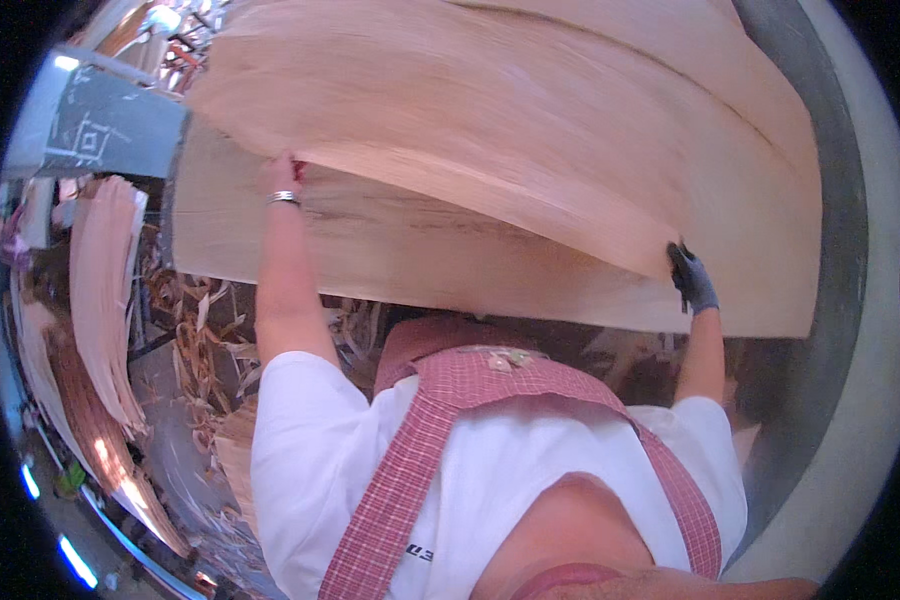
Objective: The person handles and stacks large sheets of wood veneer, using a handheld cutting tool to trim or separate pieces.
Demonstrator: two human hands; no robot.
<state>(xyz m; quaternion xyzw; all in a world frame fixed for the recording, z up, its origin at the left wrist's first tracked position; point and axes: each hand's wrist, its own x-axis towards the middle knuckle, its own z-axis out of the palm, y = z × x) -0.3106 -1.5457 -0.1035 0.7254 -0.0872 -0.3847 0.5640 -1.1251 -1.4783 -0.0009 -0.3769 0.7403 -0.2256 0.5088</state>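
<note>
A large, thin wood veneer sheet slants up off the stack, its near edge raised and slightly bowed. My left hand, bare with a silver band at the wrist, is closed on that edge toward the left. Farther right along the edge, my right hand grips the sheet in a dark glove. A narrow black piece shows beside the gloved fingers; I cannot tell what it is. Below the raised sheet lies another pale veneer sheet, with darker grain streaks in the gap between them.
Left of the stack stands a blue-grey metal block with chalk-like marks. Bundled veneer strips and curled wood scraps lie on the left. A grey curved border runs down the right side.
</note>
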